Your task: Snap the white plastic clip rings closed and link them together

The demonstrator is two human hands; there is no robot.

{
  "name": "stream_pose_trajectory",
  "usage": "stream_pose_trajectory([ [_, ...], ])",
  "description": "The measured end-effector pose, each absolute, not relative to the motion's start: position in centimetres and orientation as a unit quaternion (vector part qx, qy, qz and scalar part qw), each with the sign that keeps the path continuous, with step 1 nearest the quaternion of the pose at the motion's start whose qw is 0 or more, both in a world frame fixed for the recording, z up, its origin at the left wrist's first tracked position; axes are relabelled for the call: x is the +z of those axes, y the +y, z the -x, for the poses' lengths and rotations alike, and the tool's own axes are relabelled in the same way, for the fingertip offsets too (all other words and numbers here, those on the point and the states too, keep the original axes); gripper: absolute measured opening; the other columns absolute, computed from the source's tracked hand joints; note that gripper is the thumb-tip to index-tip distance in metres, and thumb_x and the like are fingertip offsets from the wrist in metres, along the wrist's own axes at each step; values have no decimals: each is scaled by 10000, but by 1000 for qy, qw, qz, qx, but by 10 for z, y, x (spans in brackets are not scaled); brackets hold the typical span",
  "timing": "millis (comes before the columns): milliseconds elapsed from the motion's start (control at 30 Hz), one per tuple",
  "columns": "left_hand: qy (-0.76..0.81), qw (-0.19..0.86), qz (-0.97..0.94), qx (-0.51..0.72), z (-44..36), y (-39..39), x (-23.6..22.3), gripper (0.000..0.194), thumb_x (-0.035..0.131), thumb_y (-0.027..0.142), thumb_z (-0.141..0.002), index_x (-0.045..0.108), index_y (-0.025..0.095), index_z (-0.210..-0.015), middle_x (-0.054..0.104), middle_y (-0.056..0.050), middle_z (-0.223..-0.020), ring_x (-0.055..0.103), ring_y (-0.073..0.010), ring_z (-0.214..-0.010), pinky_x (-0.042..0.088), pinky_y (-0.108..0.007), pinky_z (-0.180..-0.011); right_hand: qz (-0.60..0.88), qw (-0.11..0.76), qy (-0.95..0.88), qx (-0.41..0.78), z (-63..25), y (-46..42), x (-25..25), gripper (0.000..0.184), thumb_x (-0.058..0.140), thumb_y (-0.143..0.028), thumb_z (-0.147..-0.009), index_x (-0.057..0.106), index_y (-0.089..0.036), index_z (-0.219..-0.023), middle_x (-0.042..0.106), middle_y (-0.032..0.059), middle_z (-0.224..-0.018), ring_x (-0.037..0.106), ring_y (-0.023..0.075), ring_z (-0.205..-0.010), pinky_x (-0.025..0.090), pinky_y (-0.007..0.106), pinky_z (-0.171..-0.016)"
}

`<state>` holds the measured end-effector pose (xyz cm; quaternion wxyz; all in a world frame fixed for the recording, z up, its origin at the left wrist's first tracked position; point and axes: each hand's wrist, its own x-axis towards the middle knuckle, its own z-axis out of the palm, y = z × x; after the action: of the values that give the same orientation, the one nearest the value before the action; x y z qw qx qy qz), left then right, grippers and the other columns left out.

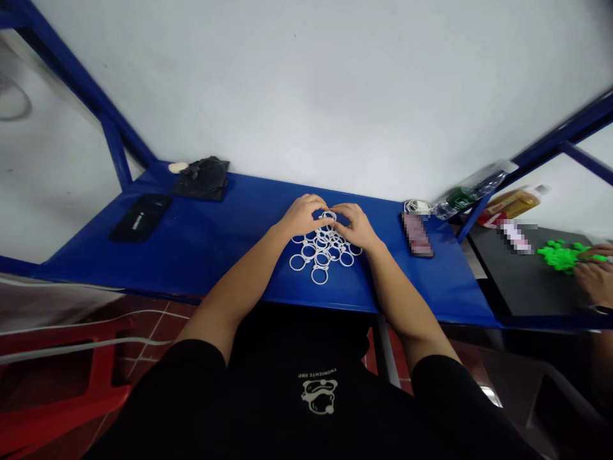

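Note:
White plastic rings (320,275) lie in a loose, overlapping pile on the blue table (230,236) in front of me. At the far side of the pile, my left hand (301,217) and my right hand (355,225) come together around one white ring (328,213). The thumb and fingers of each hand are curled in on it from either side. Both hands hide part of the pile behind and beneath them. Small knobs show on some of the rings.
A black pouch (140,218) and a crumpled black bag (204,179) lie left. A phone (417,234), a coiled white cable (417,206) and a clear bottle (474,190) are right. Farther right, another person's hand (596,278) touches green pieces (561,255). A red stool (100,377) stands lower left.

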<state>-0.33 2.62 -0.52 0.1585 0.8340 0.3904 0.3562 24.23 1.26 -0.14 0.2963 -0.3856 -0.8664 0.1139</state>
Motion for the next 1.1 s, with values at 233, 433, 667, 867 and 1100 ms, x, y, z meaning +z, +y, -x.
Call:
stream_pose_trajectory([
  [233,433,238,-845,206,4,28,-18,904,814,733,-826,609,215,-1538,441,-183,-1735,330,-445,-1640,222,-636,-1345,446,56,-863,231,-240,5,-9,1473,798,-922,-693,67,-283,-1801,67,164,-1862,8,493,-1709,97,752,-1340],
  [433,440,260,-837,198,-4,26,-30,1040,670,732,-934,305,177,-1734,302,-210,-1796,263,-418,-1681,178,-593,-1360,454,53,-861,223,-221,1,-14,1342,681,-926,-812,59,-266,-1800,41,159,-1860,-10,484,-1710,63,764,-1335],
  [667,460,251,-826,205,-3,27,-31,864,508,703,-1040,365,181,-1714,370,-186,-1773,329,-387,-1662,234,-568,-1345,463,117,-865,155,-215,1,-10,978,644,-692,-993,293,-207,-1766,269,198,-1816,212,454,-1692,204,735,-1328],
  [867,478,247,-804,253,5,33,-31,728,365,663,-1106,503,183,-1636,527,-173,-1680,464,-344,-1589,283,-543,-1330,415,108,-891,149,-210,-14,-2,1151,723,-816,-877,265,-262,-1775,222,173,-1836,120,484,-1703,133,766,-1331],
  [1100,490,234,-796,268,5,36,-36,636,387,612,-1116,618,198,-1540,622,-156,-1597,519,-338,-1544,322,-552,-1312,389,53,-906,161,-199,-17,-12,1271,699,-935,-793,230,-292,-1783,121,156,-1859,42,515,-1702,68,785,-1328],
])
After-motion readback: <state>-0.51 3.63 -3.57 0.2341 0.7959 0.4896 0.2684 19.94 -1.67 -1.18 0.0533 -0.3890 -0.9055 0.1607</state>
